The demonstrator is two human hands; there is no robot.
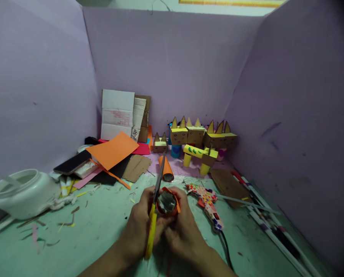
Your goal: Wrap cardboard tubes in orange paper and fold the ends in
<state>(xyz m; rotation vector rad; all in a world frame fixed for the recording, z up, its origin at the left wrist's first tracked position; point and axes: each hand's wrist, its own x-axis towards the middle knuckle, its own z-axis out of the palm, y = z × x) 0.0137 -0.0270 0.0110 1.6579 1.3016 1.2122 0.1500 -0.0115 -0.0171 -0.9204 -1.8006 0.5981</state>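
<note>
A short cardboard tube wrapped in orange paper is between my hands, its open end facing me and a strip of the paper standing off its rim. My right hand is closed round the tube's right side. Closed at the tube's left, my left hand has yellow-handled scissors in it, seen edge-on with the dark blade pointing up and away. Some of its fingers also reach under the tube, partly hidden. Just beyond the blade lies a second orange-wrapped tube.
A patterned glue gun with a black cord lies at right, near a cardboard piece and long marker-like sticks. Yellow cardboard animal figures stand behind. Orange paper and a white pot are at left.
</note>
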